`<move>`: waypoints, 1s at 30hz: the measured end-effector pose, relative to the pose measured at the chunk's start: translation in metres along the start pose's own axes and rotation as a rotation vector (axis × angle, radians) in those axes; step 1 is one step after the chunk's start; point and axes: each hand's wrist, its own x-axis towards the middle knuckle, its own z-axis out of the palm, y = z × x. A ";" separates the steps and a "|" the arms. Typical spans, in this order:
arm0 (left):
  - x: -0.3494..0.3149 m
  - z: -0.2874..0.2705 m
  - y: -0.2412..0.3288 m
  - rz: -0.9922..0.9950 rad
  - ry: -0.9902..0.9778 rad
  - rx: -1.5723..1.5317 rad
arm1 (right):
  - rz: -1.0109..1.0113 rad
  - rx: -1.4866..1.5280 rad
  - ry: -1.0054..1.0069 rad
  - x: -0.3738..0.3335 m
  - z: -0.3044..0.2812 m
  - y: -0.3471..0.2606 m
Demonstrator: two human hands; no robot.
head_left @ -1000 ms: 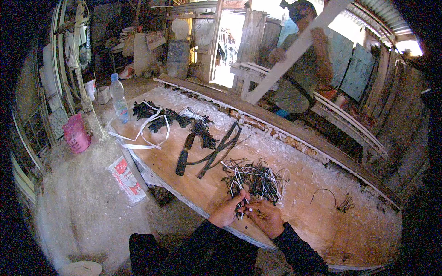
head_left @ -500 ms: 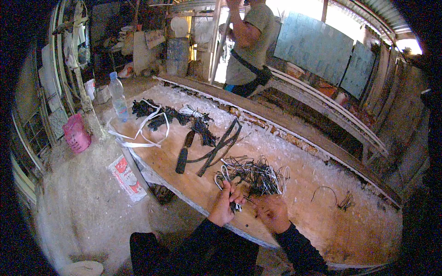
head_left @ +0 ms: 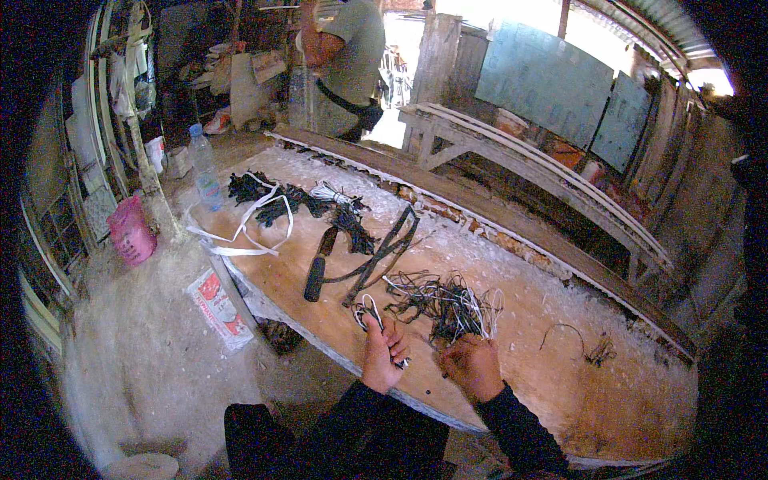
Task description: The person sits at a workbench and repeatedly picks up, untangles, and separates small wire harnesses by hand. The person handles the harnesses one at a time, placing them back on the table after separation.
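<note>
My left hand point(head_left: 385, 354) is closed around a small bundle of black and white cords point(head_left: 367, 310). Loops of it stick out above the thumb, and short ends show below the fingers. At the near edge of a tangled pile of black and white cords point(head_left: 454, 306), my right hand point(head_left: 474, 368) has its fingers drawn together; what they pinch is hidden. Left of the pile lie dark flat strips point(head_left: 390, 252) and a dark-handled tool point(head_left: 315, 278). Farther back are tied black bundles point(head_left: 352, 226) and a bundle with white cords point(head_left: 330, 192).
A white strap point(head_left: 280, 216) curls near a clear plastic bottle point(head_left: 206, 174) on the wooden table point(head_left: 552, 392). Loose dark strands point(head_left: 600, 350) lie at right. A pink bag point(head_left: 132, 232) stands on the floor. Behind the table are a wooden bench point(head_left: 544, 172) and a standing person point(head_left: 352, 60).
My hands have drawn apart; the left moved slightly left with its cord bundle, whose loops now stand clear of the pile. The person behind the table has shifted to the left.
</note>
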 end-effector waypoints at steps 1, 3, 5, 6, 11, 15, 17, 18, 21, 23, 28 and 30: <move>0.000 0.000 0.000 0.002 -0.025 -0.015 | 0.050 0.043 0.044 0.000 -0.001 0.000; 0.000 0.001 -0.003 -0.039 0.078 0.121 | 0.122 0.130 0.157 0.001 -0.002 0.001; -0.002 0.003 -0.005 -0.057 0.067 0.294 | 0.299 0.384 0.133 -0.001 -0.002 0.001; -0.003 0.005 -0.006 -0.061 0.012 0.400 | 0.417 0.516 0.098 -0.002 -0.002 0.001; -0.002 0.013 -0.010 0.097 -0.248 0.879 | 0.005 0.147 0.079 -0.006 -0.001 -0.004; -0.004 0.010 -0.012 -0.077 -0.170 0.799 | -0.111 0.034 0.099 -0.004 -0.001 -0.010; -0.004 0.009 -0.013 -0.099 -0.076 0.692 | -0.130 0.105 0.139 0.000 -0.007 -0.009; -0.004 0.009 -0.014 -0.093 -0.001 0.612 | -0.144 0.140 0.158 0.002 -0.011 -0.008; -0.002 0.010 -0.012 -0.082 0.040 0.355 | 0.027 0.210 0.143 0.005 -0.026 -0.004; -0.001 0.011 -0.010 -0.082 0.082 0.233 | 0.036 0.329 -0.174 0.002 -0.039 0.003; 0.000 0.011 -0.005 -0.167 -0.029 0.096 | 0.048 0.609 -0.571 -0.001 -0.036 0.016; 0.001 0.009 -0.004 -0.182 -0.047 0.066 | -0.161 0.483 -0.498 -0.002 -0.030 0.020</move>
